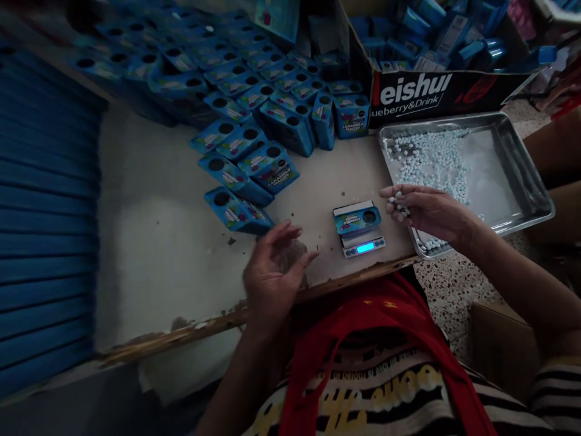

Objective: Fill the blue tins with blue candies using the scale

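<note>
Several small white candies (399, 206) rest in the fingers of my right hand (433, 215), which is above the near left part of a metal tray (529, 209). Loose candies of the same kind (436, 160) are spread over the tray's left side. Left of that hand, a small digital scale (363, 242) with a lit display carries a blue candy box (358, 221) lying on it, with a dark round spot on its face. My left hand (276, 272) is beside the scale, fingers apart, holding nothing. The nearest standing blue box (238, 212) is just beyond its fingertips.
Many blue boxes (272, 75) stand in rows across the back of the white table (149, 242). A black carton (445, 97) full of blue packs is behind the tray. Stacked blue pieces (45, 224) line the left. The table's front edge (218, 324) is chipped.
</note>
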The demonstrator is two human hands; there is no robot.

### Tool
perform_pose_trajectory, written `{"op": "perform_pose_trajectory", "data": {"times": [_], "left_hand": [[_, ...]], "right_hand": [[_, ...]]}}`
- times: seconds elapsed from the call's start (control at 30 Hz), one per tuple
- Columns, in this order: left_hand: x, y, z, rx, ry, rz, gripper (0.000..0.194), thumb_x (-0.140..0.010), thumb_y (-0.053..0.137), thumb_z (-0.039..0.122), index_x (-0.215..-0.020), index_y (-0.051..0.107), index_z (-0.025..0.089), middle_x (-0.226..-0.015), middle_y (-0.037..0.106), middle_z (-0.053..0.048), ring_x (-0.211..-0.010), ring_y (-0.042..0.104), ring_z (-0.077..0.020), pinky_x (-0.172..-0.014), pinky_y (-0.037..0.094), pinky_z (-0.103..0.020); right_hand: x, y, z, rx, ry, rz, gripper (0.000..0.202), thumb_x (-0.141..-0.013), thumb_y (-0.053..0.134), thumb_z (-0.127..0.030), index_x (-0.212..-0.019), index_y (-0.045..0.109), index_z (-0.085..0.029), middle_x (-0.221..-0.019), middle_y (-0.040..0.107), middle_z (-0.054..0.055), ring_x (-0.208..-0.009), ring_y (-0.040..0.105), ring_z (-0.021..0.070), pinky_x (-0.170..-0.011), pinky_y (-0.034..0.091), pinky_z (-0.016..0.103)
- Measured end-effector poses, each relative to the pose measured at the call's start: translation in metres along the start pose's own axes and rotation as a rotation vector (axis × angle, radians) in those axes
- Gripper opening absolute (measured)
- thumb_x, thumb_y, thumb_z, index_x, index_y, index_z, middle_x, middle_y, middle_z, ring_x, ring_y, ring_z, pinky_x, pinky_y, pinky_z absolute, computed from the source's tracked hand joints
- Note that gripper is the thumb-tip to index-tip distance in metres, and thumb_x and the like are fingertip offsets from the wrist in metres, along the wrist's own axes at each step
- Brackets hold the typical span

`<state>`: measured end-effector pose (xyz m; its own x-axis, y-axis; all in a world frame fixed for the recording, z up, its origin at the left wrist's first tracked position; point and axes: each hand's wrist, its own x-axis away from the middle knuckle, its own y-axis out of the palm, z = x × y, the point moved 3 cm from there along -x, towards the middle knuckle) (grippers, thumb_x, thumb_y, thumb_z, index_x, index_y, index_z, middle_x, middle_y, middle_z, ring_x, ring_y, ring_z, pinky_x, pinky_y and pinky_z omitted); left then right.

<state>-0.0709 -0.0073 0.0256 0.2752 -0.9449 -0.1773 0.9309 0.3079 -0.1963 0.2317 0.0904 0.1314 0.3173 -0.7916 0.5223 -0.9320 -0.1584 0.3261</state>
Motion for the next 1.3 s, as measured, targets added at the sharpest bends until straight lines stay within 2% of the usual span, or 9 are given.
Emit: {"op": "perform_pose_trajectory", "data": {"times": [0.13,0.23,0.47,0.6,0.77,0.97,1.1,1.2,1.3], "left_hand": [[0.007,-0.046,0.002,-0.015,0.113,0.147,0.079,-0.073,0.104,0.031,-0.147,0.076,0.027,-0.129,0.083,-0.009,-0.116,0.084,-0.0264,-0.112,0.071,-0.046],[0.008,-0.057,-0.001,0.005,0.138,0.175,0.08,-0.071,0.103,0.025,-0.147,0.077,0.028,-0.126,0.084,-0.008,-0.11,0.085,-0.0246,-0.108,0.073,-0.044],[0.001,-0.048,0.006,0.066,0.231,0.084,0.093,-0.07,0.104,0.015,-0.155,0.073,0.035,-0.134,0.083,-0.004,-0.113,0.084,-0.0183,-0.107,0.07,-0.03],[0.001,-0.044,0.009,0.064,0.228,0.016,0.093,-0.075,0.103,0.018,-0.16,0.068,0.037,-0.139,0.081,-0.005,-0.119,0.084,-0.0203,-0.111,0.07,-0.034],[0.003,-0.041,0.011,0.007,0.224,-0.009,0.089,-0.081,0.1,0.018,-0.161,0.066,0.036,-0.13,0.083,-0.004,-0.111,0.086,-0.0215,-0.107,0.072,-0.037],[0.007,-0.025,0.01,-0.04,0.121,-0.035,0.072,-0.09,0.093,0.026,-0.157,0.067,0.03,-0.124,0.083,-0.005,-0.112,0.085,-0.0229,-0.112,0.071,-0.044],[0.005,-0.002,0.007,-0.09,0.075,-0.082,0.064,-0.095,0.09,0.037,-0.154,0.066,0.028,-0.137,0.079,-0.009,-0.126,0.08,-0.0276,-0.118,0.067,-0.05],[-0.004,0.025,0.006,-0.139,0.124,-0.149,0.069,-0.093,0.093,0.04,-0.154,0.065,0.027,-0.148,0.075,-0.012,-0.137,0.074,-0.0323,-0.12,0.065,-0.052],[-0.018,0.056,0.009,-0.16,0.192,-0.265,0.058,-0.096,0.091,0.038,-0.148,0.069,0.026,-0.143,0.077,-0.01,-0.133,0.075,-0.0314,-0.117,0.065,-0.049]], "right_hand": [[0.005,-0.001,-0.001,0.035,-0.031,-0.004,0.011,-0.093,0.089,-0.022,-0.1,0.086,-0.013,-0.084,0.075,0.004,-0.068,0.062,0.0086,-0.06,0.053,0.016],[0.009,0.008,-0.004,0.078,-0.037,-0.043,0.017,-0.09,0.093,-0.025,-0.102,0.086,-0.015,-0.084,0.074,0.002,-0.068,0.062,0.0085,-0.06,0.053,0.016],[0.015,0.021,-0.018,0.268,-0.062,-0.05,0.015,-0.097,0.089,-0.029,-0.106,0.083,-0.018,-0.09,0.076,0.003,-0.073,0.066,0.0121,-0.063,0.055,0.022],[0.014,0.022,-0.024,0.329,-0.096,-0.075,0.022,-0.098,0.092,-0.035,-0.103,0.082,-0.017,-0.081,0.072,0.001,-0.065,0.06,0.0094,-0.056,0.048,0.021],[0.007,0.026,-0.022,0.391,-0.102,-0.142,0.032,-0.097,0.095,-0.044,-0.1,0.08,-0.016,-0.076,0.07,-0.001,-0.06,0.056,0.0078,-0.05,0.04,0.02],[-0.002,0.036,-0.019,0.424,-0.117,-0.196,0.038,-0.097,0.095,-0.05,-0.099,0.078,-0.016,-0.075,0.069,-0.002,-0.058,0.053,0.0068,-0.049,0.036,0.02],[-0.001,0.031,-0.023,0.382,-0.127,-0.187,0.037,-0.096,0.094,-0.051,-0.098,0.076,-0.019,-0.076,0.068,-0.002,-0.059,0.053,0.0079,-0.05,0.04,0.021],[0.006,-0.001,-0.033,0.392,-0.184,-0.066,0.034,-0.1,0.087,-0.054,-0.1,0.076,-0.023,-0.081,0.07,-0.001,-0.064,0.059,0.0116,-0.058,0.051,0.025],[0.014,-0.045,-0.04,0.663,-0.362,0.186,0.029,-0.098,0.085,-0.053,-0.105,0.08,-0.026,-0.112,0.079,0.007,-0.107,0.076,0.0241,-0.095,0.064,0.039]]}}
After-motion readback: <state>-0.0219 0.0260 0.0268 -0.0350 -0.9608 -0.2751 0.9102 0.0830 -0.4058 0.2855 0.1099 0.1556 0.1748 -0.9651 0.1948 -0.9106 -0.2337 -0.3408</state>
